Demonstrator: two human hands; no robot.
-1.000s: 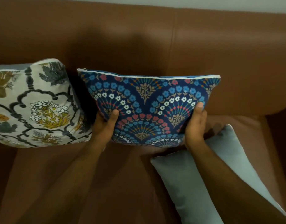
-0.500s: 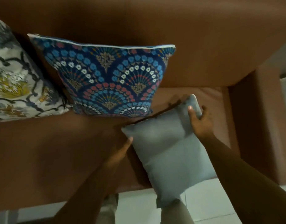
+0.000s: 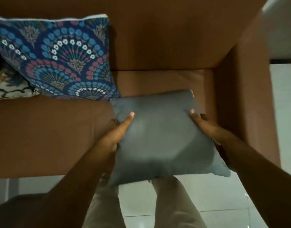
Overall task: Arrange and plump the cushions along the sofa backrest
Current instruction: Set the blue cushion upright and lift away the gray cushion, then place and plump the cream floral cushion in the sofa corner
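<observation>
Brown leather covers the sofa (image 3: 158, 46), which holds a blue patterned cushion (image 3: 59, 60) propped upright against the backrest and, at the far left edge, part of a white flowered cushion (image 3: 8, 91) tucked partly behind it. A plain grey cushion (image 3: 161, 139) is held over the seat's front edge, near the armrest (image 3: 250, 96), with the left hand (image 3: 116, 134) and right hand (image 3: 205, 125) on its two sides, thumbs on the front face and fingers wrapped behind it. Half a second ago the grey cushion lay flat on the seat with only the right hand gripping a corner; now both hands have it lifted clear, and the blue one stands where it was left.
</observation>
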